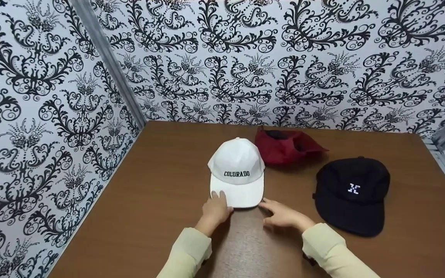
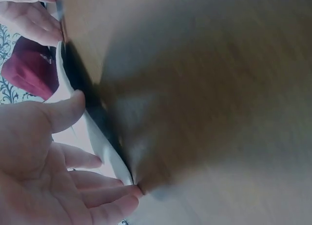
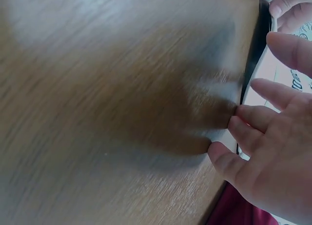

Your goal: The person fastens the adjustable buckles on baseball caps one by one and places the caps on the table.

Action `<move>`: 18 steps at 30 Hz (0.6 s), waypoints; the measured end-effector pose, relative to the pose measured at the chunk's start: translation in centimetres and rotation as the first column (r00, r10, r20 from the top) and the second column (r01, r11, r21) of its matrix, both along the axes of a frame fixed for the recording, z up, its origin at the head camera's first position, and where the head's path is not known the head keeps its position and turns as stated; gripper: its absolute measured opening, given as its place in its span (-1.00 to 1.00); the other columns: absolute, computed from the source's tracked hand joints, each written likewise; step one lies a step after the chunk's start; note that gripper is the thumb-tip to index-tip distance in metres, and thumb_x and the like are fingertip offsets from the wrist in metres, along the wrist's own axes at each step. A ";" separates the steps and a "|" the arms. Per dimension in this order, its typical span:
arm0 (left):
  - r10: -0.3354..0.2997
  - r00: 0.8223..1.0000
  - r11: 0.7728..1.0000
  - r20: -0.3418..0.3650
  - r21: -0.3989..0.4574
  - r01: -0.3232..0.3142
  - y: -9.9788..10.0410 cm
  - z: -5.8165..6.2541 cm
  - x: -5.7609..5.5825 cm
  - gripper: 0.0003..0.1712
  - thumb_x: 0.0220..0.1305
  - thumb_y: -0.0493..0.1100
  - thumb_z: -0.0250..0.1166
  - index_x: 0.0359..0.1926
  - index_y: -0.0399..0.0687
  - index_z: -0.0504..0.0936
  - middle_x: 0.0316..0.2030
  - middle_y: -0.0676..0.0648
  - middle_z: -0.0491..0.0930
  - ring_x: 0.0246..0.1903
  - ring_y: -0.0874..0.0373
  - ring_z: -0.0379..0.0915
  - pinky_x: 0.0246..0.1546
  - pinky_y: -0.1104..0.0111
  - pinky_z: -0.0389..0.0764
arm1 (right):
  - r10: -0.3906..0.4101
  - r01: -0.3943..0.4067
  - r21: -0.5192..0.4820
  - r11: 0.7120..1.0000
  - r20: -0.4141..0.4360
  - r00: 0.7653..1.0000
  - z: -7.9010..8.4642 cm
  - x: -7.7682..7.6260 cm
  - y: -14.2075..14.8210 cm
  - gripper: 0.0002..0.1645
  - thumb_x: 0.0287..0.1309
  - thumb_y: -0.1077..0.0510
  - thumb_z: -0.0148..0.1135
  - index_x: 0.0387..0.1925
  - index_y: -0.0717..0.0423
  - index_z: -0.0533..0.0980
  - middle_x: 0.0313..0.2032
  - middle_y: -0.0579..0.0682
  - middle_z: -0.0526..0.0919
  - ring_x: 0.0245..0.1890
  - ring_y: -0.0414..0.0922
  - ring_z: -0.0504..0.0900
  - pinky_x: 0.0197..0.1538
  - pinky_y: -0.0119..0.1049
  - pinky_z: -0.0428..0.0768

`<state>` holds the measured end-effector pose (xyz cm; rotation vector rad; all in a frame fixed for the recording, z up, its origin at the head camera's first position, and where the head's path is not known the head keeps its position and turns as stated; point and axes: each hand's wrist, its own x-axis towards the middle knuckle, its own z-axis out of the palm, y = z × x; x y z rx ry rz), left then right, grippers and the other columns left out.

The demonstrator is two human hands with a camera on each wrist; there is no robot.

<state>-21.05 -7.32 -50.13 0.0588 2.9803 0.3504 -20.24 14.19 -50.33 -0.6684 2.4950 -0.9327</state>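
A white baseball cap (image 1: 237, 162) with dark COLORADO lettering rests on the wooden table, its brim (image 1: 242, 195) toward the person. At the brim's left front corner is my left hand (image 1: 215, 210), its fingertips at the side edge and the thumb (image 2: 68, 110) by the front edge. My right hand (image 1: 284, 214) reaches to the right front corner, fingers extended and fingertips (image 3: 219, 149) low at the brim edge, close to the tabletop. The left wrist view shows a dark underside beneath the brim.
Behind the white cap, to its right, lies a crumpled red cap (image 1: 284, 148). A black cap (image 1: 354, 177) with a small white emblem sits to the right of my right hand. Patterned walls (image 1: 245, 69) enclose the wooden table (image 1: 149, 185) at the back and sides.
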 end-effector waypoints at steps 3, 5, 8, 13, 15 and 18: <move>0.001 0.999 1.000 -0.036 -0.024 -0.002 0.0 -0.2 -0.3 -0.32 0.05 0.04 0.23 0.12 -0.27 0.31 0.07 -0.38 0.31 -0.16 -0.22 0.44 -0.22 0.06 0.47 | -0.003 0.003 0.004 1.000 0.002 1.000 0.0 0.0 0.1 -0.36 -0.15 0.20 0.13 0.06 0.39 0.33 0.21 0.43 0.10 0.22 0.29 0.09 0.20 0.14 0.09; -0.014 0.999 0.999 -0.039 -0.030 0.012 -0.2 -0.3 -0.3 -0.27 0.01 0.06 0.25 0.15 -0.24 0.29 0.08 -0.40 0.30 -0.18 -0.22 0.45 -0.23 0.07 0.48 | -0.008 0.008 -0.015 1.000 -0.011 1.000 0.1 -0.1 0.1 -0.42 -0.12 0.20 0.12 0.01 0.40 0.36 0.18 0.43 0.17 0.19 0.28 0.16 0.18 0.12 0.14; -0.048 0.998 0.999 -0.030 -0.020 0.048 -0.5 -0.2 -0.3 -0.13 -0.09 0.08 0.33 0.21 -0.19 0.22 0.10 -0.43 0.28 -0.15 -0.25 0.44 -0.22 0.05 0.48 | -0.046 0.043 -0.071 0.997 -0.036 0.998 0.2 -0.4 0.3 -0.57 -0.08 0.21 0.10 -0.12 0.36 0.43 0.00 0.34 0.42 0.03 0.21 0.38 0.07 0.05 0.31; -0.085 0.996 0.996 -0.019 -0.014 0.085 -1.0 0.0 -0.2 -0.03 -0.17 0.07 0.38 0.25 -0.15 0.16 0.10 -0.46 0.28 -0.10 -0.28 0.40 -0.18 0.05 0.47 | -0.185 0.170 -0.149 0.974 -0.094 0.978 0.3 -1.2 1.1 -0.70 -0.05 0.27 0.08 -0.21 0.32 0.45 -0.25 0.16 0.56 -0.18 0.06 0.50 -0.11 -0.07 0.43; -0.094 0.996 0.995 -0.014 -0.023 0.093 -1.0 0.0 -0.2 -0.04 -0.16 0.07 0.38 0.25 -0.15 0.16 0.09 -0.47 0.28 -0.10 -0.27 0.41 -0.17 0.06 0.47 | -0.268 0.248 -0.161 0.955 -0.118 0.956 0.3 -1.5 1.6 -0.68 -0.07 0.30 0.08 -0.18 0.33 0.44 -0.24 0.17 0.55 -0.19 0.06 0.51 -0.12 -0.07 0.45; -0.102 0.995 0.994 -0.017 -0.049 0.101 -0.9 0.0 -0.2 -0.06 -0.15 0.08 0.37 0.24 -0.13 0.18 0.07 -0.45 0.29 -0.15 -0.24 0.44 -0.22 0.09 0.49 | -0.398 0.369 -0.187 0.910 -0.153 0.905 0.7 -2.3 2.4 -0.59 -0.09 0.35 0.06 -0.09 0.35 0.40 -0.15 0.25 0.51 -0.20 0.08 0.52 -0.13 -0.06 0.46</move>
